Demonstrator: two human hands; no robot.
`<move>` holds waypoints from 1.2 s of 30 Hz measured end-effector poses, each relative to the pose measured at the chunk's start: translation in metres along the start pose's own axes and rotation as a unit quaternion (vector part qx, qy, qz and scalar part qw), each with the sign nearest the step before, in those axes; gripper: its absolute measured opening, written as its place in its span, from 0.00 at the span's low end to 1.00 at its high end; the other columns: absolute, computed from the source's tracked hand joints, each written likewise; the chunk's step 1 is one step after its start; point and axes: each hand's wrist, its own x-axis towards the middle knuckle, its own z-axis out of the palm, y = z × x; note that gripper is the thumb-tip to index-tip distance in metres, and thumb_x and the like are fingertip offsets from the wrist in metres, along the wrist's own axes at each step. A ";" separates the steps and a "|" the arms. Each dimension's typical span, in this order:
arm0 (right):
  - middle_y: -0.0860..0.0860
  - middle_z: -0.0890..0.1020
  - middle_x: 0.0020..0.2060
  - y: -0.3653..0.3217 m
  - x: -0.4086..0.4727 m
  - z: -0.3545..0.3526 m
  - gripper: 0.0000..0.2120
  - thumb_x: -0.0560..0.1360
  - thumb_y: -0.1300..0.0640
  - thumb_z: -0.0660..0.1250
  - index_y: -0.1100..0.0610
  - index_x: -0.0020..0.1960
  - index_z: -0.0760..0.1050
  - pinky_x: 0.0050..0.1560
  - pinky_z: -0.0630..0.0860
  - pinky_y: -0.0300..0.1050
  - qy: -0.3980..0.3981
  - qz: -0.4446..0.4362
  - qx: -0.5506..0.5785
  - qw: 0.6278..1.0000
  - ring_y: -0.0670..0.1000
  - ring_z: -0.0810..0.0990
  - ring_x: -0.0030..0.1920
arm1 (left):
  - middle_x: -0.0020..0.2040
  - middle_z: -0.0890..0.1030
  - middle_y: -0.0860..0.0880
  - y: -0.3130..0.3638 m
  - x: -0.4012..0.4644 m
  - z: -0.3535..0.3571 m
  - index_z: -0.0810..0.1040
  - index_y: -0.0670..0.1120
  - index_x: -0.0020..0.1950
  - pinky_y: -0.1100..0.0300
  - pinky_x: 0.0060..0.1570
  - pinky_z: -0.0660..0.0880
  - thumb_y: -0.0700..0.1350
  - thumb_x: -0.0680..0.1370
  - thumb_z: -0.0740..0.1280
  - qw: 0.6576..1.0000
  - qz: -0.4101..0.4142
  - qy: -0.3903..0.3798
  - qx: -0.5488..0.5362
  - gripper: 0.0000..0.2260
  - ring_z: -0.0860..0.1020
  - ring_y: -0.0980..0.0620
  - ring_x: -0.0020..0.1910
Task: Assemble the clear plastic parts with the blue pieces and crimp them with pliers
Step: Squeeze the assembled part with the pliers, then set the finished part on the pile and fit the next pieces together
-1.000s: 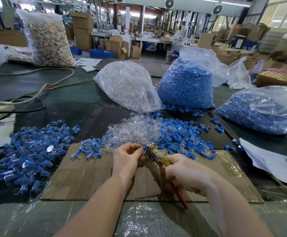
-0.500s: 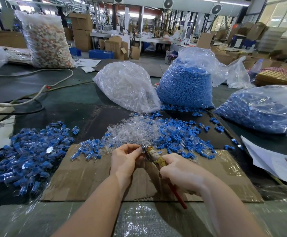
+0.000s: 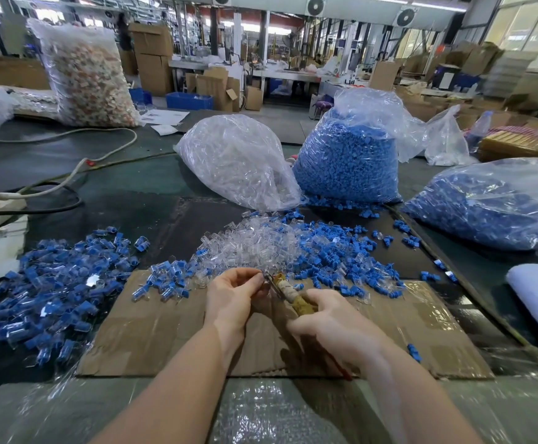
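Assembled pile: heap of clear plastic tubes fitted with blue plugs (image 3: 53,293), on the dark surface (image 3: 152,216) well left of the left hand; unmoved since a second ago.
Left hand: left hand (image 3: 232,299) pinches a small clear part at the plier tips, too small to tell more; it has barely shifted.
Loose parts: mound of clear plastic parts (image 3: 248,248) and scattered blue pieces (image 3: 338,257), just beyond both hands.
Pliers: worn tape-wrapped pliers with red handles (image 3: 290,293), tips at the left fingertips, as before.
Right hand: right hand (image 3: 331,325) grips the pliers' handles, fingers curled round them.
Cardboard: flat brown cardboard sheet (image 3: 152,341) under both hands.
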 end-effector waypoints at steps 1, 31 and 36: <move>0.54 0.81 0.41 0.001 -0.002 -0.003 0.09 0.71 0.63 0.67 0.53 0.49 0.74 0.30 0.76 0.37 -0.003 0.009 0.033 0.999 0.49 0.81 0.35 | 0.31 0.80 0.45 0.000 0.000 0.000 0.78 0.40 0.42 0.64 0.24 0.74 0.31 0.74 0.66 1.000 -0.005 0.003 -0.010 0.05 0.78 0.55 0.26; 0.53 0.69 0.66 0.054 0.028 -0.023 0.29 0.76 0.38 0.59 0.51 0.71 0.62 0.68 0.61 0.54 0.360 0.029 -0.440 0.822 0.54 0.66 0.67 | 0.45 0.74 0.54 0.014 -0.002 -0.018 0.82 0.45 0.52 0.59 0.55 0.73 0.38 0.75 0.68 0.803 0.329 -0.046 0.494 0.07 0.74 0.54 0.47; 0.48 0.74 0.59 0.046 0.037 -0.001 0.15 0.79 0.57 0.55 0.49 0.63 0.72 0.63 0.62 0.49 0.350 -0.120 -0.445 0.815 0.51 0.69 0.62 | 0.58 0.70 0.55 -0.007 -0.005 0.005 0.71 0.54 0.68 0.63 0.61 0.57 0.50 0.79 0.61 0.731 0.335 -0.051 0.592 0.17 0.62 0.55 0.58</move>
